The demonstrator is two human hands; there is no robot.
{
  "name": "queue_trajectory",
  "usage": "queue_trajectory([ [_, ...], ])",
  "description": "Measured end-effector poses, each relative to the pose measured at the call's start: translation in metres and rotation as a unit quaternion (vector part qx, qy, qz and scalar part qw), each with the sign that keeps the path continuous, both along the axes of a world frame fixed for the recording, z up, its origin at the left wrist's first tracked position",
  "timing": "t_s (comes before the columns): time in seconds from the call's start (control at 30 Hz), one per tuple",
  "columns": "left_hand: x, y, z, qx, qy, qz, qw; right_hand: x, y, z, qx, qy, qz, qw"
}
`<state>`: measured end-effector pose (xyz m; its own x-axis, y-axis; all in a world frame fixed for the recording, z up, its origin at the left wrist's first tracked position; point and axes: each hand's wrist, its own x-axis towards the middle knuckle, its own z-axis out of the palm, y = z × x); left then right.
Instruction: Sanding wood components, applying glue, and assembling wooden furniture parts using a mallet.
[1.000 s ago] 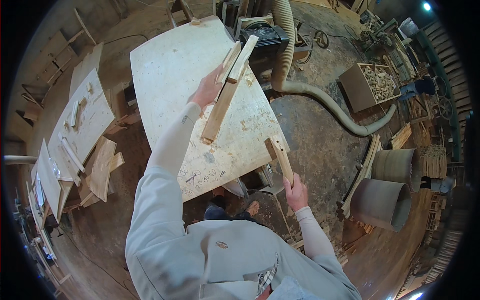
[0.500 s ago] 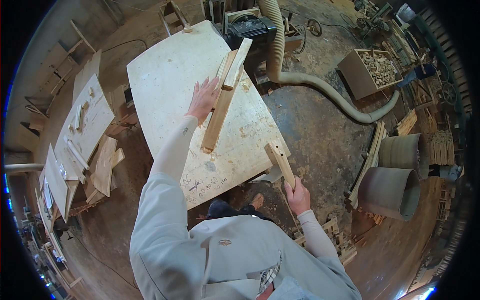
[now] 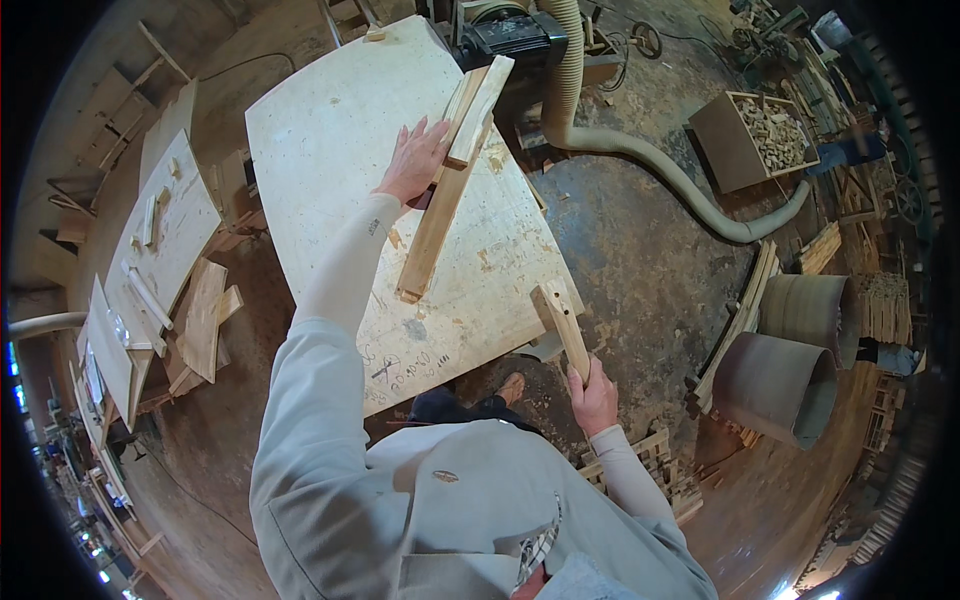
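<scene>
My left hand (image 3: pixel 415 160) lies over the large pale board table, fingers stretched out and spread. Its fingertips reach the left side of a long brown wooden bar (image 3: pixel 435 235) that slants across the table. On the bar's far half rests a shorter, paler wooden piece (image 3: pixel 482 110). Something dark red shows just under my left palm, mostly hidden. At the table's near right corner, my right hand (image 3: pixel 596 398) is closed round the lower end of a short wooden piece (image 3: pixel 568 325) with dark holes near its far end. That far end is by the table edge.
Beyond the pale table (image 3: pixel 330 170) stands a machine with a dark motor (image 3: pixel 510 40) and a ribbed hose (image 3: pixel 680 180) curving over the floor. An open box of wood offcuts (image 3: pixel 770 135) and two drums (image 3: pixel 775 390) are at right. Boards (image 3: pixel 180 220) lie on the left.
My left hand has slid a little farther forward along the wooden bar. My right hand keeps its grip on the short wooden piece by the corner. The whole view has shifted slightly.
</scene>
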<state>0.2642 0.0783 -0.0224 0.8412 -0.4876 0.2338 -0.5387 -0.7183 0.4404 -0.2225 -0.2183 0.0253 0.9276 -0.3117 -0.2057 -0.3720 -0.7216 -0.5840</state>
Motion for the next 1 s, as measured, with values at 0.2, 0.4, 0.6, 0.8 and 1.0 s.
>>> queue_trajectory([
  [0.2,0.028,0.007,0.004,0.013,0.008,0.005,1.0,0.03,0.005,-0.002,-0.005,0.008,0.004,1.0],
  [0.4,0.083,0.024,0.007,0.032,-0.003,0.007,0.999,0.087,0.021,0.002,-0.012,0.017,0.007,1.0],
  [0.6,0.132,0.032,0.014,0.077,-0.009,0.005,0.997,0.135,0.032,0.0,-0.017,0.033,0.005,0.999],
  [0.8,0.154,0.036,0.015,0.145,-0.055,0.013,0.988,0.157,0.042,0.005,-0.008,0.012,-0.007,1.0],
  [1.0,0.156,0.043,0.013,0.098,-0.035,0.017,0.994,0.155,0.045,0.008,-0.006,-0.011,-0.005,1.0],
])
